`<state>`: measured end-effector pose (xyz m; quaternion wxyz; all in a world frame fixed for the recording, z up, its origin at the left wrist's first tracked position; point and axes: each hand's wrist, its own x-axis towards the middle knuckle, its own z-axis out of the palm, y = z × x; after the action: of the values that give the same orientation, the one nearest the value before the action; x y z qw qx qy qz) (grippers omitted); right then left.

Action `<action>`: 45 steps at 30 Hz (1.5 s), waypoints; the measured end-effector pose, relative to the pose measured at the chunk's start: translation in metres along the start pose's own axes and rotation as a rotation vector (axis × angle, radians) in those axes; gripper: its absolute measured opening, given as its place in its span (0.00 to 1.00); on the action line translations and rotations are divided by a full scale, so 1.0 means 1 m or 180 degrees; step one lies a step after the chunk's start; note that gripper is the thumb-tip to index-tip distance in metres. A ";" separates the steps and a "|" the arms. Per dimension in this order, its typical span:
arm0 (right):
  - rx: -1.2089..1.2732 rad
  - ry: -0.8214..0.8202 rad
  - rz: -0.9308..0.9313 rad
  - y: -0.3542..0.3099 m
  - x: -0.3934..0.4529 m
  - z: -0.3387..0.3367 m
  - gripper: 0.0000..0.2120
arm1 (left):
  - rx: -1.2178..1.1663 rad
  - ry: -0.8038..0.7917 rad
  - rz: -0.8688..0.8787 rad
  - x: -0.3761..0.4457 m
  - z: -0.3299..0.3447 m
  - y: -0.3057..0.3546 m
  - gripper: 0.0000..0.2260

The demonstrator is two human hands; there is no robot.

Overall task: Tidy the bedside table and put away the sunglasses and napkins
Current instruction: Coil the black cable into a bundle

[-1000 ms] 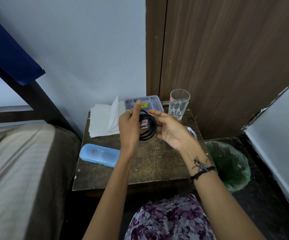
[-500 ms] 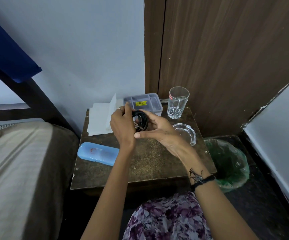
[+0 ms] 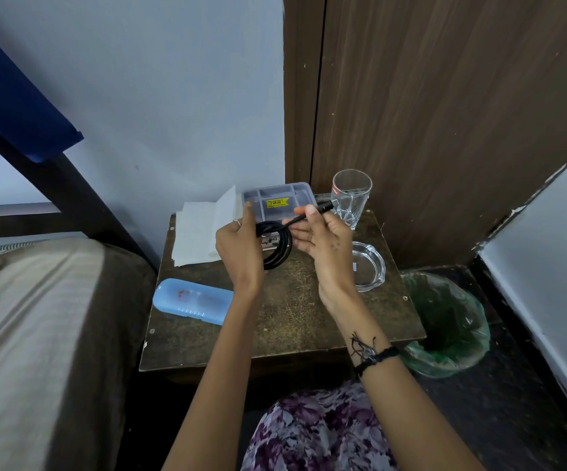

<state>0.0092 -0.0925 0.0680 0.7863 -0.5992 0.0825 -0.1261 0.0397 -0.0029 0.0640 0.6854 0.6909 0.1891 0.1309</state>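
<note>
Above the middle of the brown bedside table (image 3: 285,321), both my hands hold a coiled black cable (image 3: 280,248). My left hand (image 3: 239,248) grips the coil from the left. My right hand (image 3: 322,237) pinches the cable's free end, whose plug sticks out towards the glass. White napkins (image 3: 197,232) lie in a loose stack at the table's back left. A light blue case (image 3: 192,300) lies at the table's left edge. No sunglasses are visible.
A grey compartment box (image 3: 278,198) with a yellow sticker sits at the back. A drinking glass (image 3: 351,195) and a glass ashtray (image 3: 368,266) stand to the right. A bin with a green liner (image 3: 448,328) is on the floor right of the table. A bed (image 3: 37,334) is on the left.
My right hand has drawn the cable's free end out of the coil, up and to the right. The left hand still grips the coil.
</note>
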 end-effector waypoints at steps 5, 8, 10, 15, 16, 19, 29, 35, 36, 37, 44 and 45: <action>0.0579 0.0379 0.0990 -0.001 0.009 0.007 0.05 | -0.0272 -0.0063 -0.0256 -0.010 0.001 0.000 0.22; 0.0456 0.0382 0.1199 0.001 0.012 0.005 0.14 | -0.0252 -0.0055 -0.0321 -0.011 -0.001 -0.003 0.22; -0.0209 0.0459 0.0847 0.007 0.013 0.001 0.13 | -0.0287 -0.0114 -0.0361 -0.011 -0.001 -0.004 0.21; -0.1573 0.0014 -0.0266 0.011 0.007 -0.011 0.08 | -0.0333 -0.0178 -0.0486 -0.012 -0.001 -0.005 0.24; -0.1641 -0.0165 -0.0267 0.011 0.006 -0.013 0.09 | -0.0342 -0.0150 -0.0498 -0.011 -0.002 -0.005 0.23; -0.1930 -0.0628 -0.0307 0.011 0.005 -0.020 0.11 | -0.0565 -0.0095 -0.0650 -0.005 -0.003 -0.003 0.16; -0.1909 -0.0038 -0.0483 0.024 0.006 -0.017 0.06 | -0.1522 -0.0617 -0.1361 -0.006 0.004 0.000 0.15; -0.0290 -0.0085 0.0634 0.016 0.000 -0.011 0.07 | -0.0470 -0.0207 -0.0614 -0.009 0.009 -0.001 0.04; -0.0173 -0.0074 0.0668 0.014 -0.001 -0.011 0.08 | -0.0261 -0.0148 -0.0474 -0.009 0.009 -0.004 0.03; -0.0048 -0.0062 0.0718 0.013 -0.001 -0.011 0.08 | -0.0032 -0.0089 -0.0341 -0.010 0.009 -0.007 0.03; 0.0460 -0.0311 0.1432 0.011 -0.002 -0.011 0.09 | 0.0411 0.0144 0.0004 -0.012 0.010 -0.012 0.02; 0.0441 -0.0346 0.1466 0.011 -0.002 -0.011 0.08 | 0.0399 0.0180 0.0011 -0.012 0.010 -0.012 0.02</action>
<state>0.0055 -0.0993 0.0546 0.8368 -0.5152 0.1656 0.0835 0.0327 -0.0172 0.0523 0.6349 0.7288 0.2151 0.1395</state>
